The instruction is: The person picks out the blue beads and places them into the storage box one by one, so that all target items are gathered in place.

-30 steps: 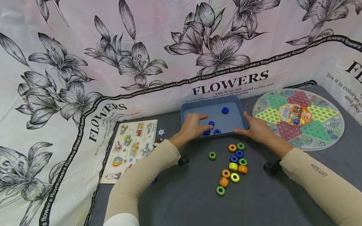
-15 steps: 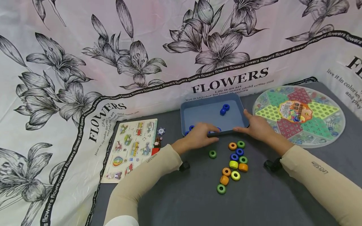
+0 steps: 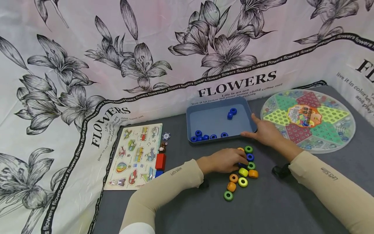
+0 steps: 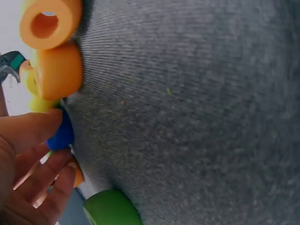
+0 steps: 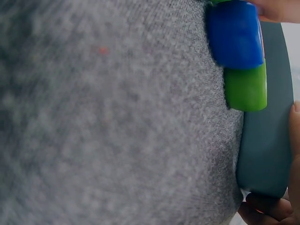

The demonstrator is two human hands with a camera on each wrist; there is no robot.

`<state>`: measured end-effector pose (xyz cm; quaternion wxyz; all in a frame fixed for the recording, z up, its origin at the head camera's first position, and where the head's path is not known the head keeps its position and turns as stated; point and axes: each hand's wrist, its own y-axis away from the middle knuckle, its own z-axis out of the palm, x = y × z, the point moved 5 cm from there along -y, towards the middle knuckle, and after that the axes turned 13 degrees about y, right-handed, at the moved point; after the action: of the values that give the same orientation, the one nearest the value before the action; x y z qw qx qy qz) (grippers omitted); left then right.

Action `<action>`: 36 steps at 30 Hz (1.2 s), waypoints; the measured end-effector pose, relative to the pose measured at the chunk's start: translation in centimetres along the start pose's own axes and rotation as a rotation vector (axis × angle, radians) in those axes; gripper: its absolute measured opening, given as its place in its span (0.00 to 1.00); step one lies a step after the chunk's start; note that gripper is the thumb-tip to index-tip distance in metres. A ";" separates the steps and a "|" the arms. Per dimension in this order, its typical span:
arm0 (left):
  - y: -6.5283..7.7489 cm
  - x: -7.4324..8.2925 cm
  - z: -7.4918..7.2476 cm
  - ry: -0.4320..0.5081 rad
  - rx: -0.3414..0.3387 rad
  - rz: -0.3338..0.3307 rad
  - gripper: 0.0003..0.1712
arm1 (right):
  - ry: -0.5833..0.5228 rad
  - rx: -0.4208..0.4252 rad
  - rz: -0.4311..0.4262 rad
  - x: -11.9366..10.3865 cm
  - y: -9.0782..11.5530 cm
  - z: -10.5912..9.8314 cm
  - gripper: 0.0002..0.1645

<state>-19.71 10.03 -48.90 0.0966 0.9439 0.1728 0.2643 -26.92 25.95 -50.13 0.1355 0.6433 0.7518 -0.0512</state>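
My left hand (image 3: 226, 160) is over the loose beads in front of the tray. Its thumb and fingers pinch a blue bead (image 4: 63, 133), mostly covered by the hand in the head view. Around it lie a yellow bead (image 3: 243, 172), an orange bead (image 3: 253, 174), a green bead (image 3: 251, 165) and another blue bead (image 3: 250, 157). My right hand (image 3: 267, 132) holds the right front corner of the blue-grey tray (image 3: 220, 121), thumb along the front and fingers at the side. Several blue beads (image 3: 205, 137) sit along the tray's front wall, and two blue beads (image 3: 232, 111) lie farther back.
At the left lies a picture puzzle board (image 3: 135, 156), with a red block (image 3: 160, 161) and a poker chip (image 3: 166, 136) beside it. A round Chinese checkers board (image 3: 308, 120) lies at the right. Flower-printed cloth (image 3: 157, 70) rises behind the tray.
My left hand has let go of a blue bead in the tray, left the tray and come toward me to the loose beads. My right hand stays on the tray's corner.
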 end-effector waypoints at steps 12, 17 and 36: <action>1.0 -0.8 -1.7 0.061 0.169 0.060 0.16 | 0.004 0.026 0.002 0.0 0.0 0.4 0.67; 2.0 -2.1 -5.0 0.135 0.337 0.007 0.17 | 0.013 0.033 -0.004 0.1 0.1 0.3 0.66; 2.9 -6.6 -10.0 0.467 0.802 -0.413 0.21 | 0.009 0.017 0.003 0.2 -0.1 0.2 0.68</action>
<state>-29.54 5.79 -42.83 -0.2647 0.7686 0.4606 0.3565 -27.00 26.10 -50.44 0.1266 0.6459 0.7509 -0.0544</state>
